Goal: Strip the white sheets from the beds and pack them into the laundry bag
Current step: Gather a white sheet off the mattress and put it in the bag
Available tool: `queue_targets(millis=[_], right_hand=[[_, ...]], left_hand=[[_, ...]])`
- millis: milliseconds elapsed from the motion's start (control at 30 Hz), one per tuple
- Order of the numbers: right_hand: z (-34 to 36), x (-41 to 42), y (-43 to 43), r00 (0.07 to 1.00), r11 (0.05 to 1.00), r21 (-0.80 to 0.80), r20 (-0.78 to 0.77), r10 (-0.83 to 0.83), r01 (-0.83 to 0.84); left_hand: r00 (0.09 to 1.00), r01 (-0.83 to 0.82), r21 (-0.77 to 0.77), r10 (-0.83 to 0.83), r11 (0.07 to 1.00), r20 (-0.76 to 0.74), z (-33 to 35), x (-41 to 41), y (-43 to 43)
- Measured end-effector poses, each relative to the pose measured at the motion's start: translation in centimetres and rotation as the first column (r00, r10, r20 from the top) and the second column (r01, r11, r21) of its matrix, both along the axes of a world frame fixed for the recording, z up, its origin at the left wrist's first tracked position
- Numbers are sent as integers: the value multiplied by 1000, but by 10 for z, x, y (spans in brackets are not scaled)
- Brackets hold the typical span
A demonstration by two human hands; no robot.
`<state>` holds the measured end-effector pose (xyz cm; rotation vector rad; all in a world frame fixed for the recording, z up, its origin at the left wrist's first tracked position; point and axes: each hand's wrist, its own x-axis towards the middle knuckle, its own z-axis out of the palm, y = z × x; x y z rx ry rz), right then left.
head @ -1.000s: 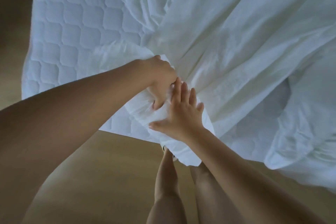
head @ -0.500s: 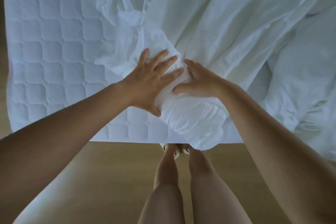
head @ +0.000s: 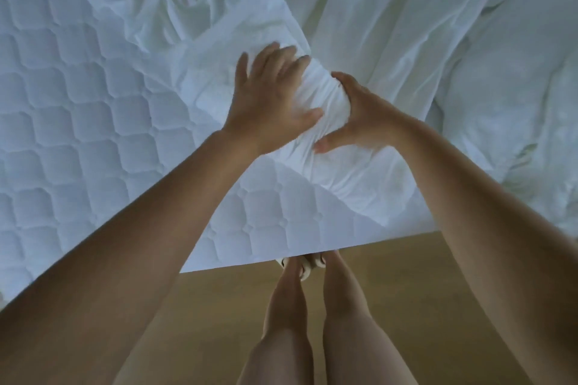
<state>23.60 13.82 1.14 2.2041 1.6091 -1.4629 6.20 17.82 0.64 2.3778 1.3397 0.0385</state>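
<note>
A white sheet (head: 375, 25) lies crumpled over the right and far part of the bed, with a bunched roll of it between my hands. My left hand (head: 269, 103) lies flat on the left side of that roll, fingers spread and fairly straight. On the roll's right side my right hand (head: 359, 116) has its fingers curled into the folds, thumb underneath. The quilted mattress (head: 78, 109) is bare on the left and at the near edge. No laundry bag is in view.
A white pillow or duvet heap (head: 516, 109) lies at the right of the bed. The wooden floor (head: 219, 322) runs along the near edge of the mattress, where my legs and slippered feet (head: 301, 266) stand.
Both hands have pushed the bunched sheet farther onto the bed, away from the near edge. More bare mattress shows in front of the roll.
</note>
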Motion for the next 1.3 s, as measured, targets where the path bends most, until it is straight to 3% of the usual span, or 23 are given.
queue_targets(millis=[67, 100, 133, 200, 233, 300, 433, 467, 533, 600, 667, 733, 833, 900, 967, 1033, 1100, 1167, 1233, 1300], right_hand=[[-1, 4, 8, 999, 1000, -21, -36, -15, 14], [-2, 3, 11, 998, 999, -24, -49, -27, 26], [-3, 2, 12, 998, 999, -15, -58, -39, 39], [-7, -1, 13, 998, 999, 14, -44, -41, 42], [-8, -3, 13, 999, 999, 33, -35, -38, 39], [-7, -5, 13, 998, 997, 52, -39, -53, 54], [-8, -8, 17, 988, 993, 27, -100, -115, 118], [-9, -10, 17, 981, 989, 12, -134, -142, 145], [-11, -15, 16, 963, 982, -21, -192, -187, 186], [-13, -19, 15, 950, 976, -55, -225, -216, 209], [-15, -24, 16, 932, 968, -86, -264, -249, 234], [-18, -34, 13, 889, 956, -123, -353, -292, 265], [-22, -74, 1, 821, 952, -193, -484, -303, 238], [-26, -113, -13, 800, 952, -252, -528, -284, 171], [-30, -152, -34, 783, 936, -331, -549, -291, 115], [-32, -182, -53, 783, 935, -344, -556, -280, 90], [-35, -194, -64, 850, 964, -246, -480, -215, 105], [-27, -190, -69, 946, 995, -59, -308, -100, 85], [-15, -178, -75, 978, 983, 168, -204, -42, 77], [-5, -167, -79, 974, 961, 273, -226, 32, 32]], left_hand=[[939, -314, -63, 320, 947, 130, -12, -15, -25], [840, -489, -164, 513, 857, 176, -20, -18, -35], [688, -634, -297, 696, 714, 205, -24, -17, -40], [372, -731, -530, 902, 430, 218, -29, -6, -41], [275, -717, -596, 933, 361, 234, -29, 1, -41], [165, -680, -662, 945, 316, 282, -26, 11, -41], [140, -665, -690, 956, 284, 258, -31, 4, -40], [95, -631, -736, 966, 244, 239, -34, 1, -42], [-116, -434, -899, 986, 57, 119, -36, -4, -51], [-211, -259, -965, 978, -51, 5, -35, -6, -59], [-185, -248, -968, 982, -24, 23, -31, -14, -57], [-135, -314, -949, 988, 31, 77, -25, -30, -57], [-131, -445, -892, 979, 82, 155, -17, -73, -70], [-151, -575, -818, 979, 27, 138, -5, -107, -90], [-204, -688, -719, 977, -104, 54, 1, -139, -108], [-224, -762, -625, 974, -168, 11, 4, -159, -120], [-193, -804, -572, 981, -162, -6, 4, -161, -120], [-152, -851, -502, 987, -155, -47, 3, -146, -115], [-111, -883, -447, 989, -142, -95, 4, -118, -108], [-72, -886, -446, 989, -124, -131, 6, -92, -103]])
